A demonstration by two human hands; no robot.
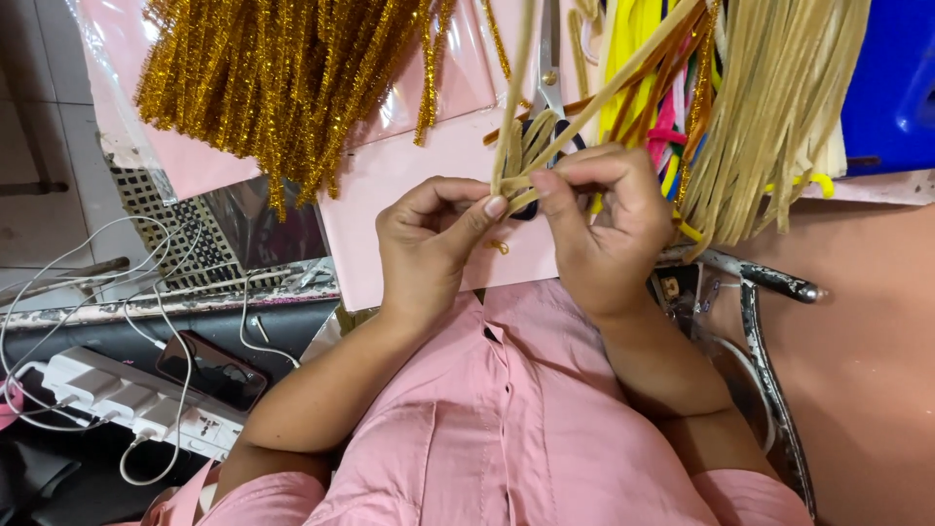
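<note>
- head cam: left hand (429, 239) and right hand (599, 229) both pinched tight on beige pipe cleaners (521, 170), held up over the pink sheet (409, 195), just above the lap
- stems cross right btw the thumbs, long ends fan up & right
- imo keep thumbs close to the crossing so the twist stays tight, don't let the loose ends snag
- gold tinsel stems (263, 78) top left, beige bundle (779, 107) + scissors (548, 93) behind, power strip (127, 399) lower left
</note>
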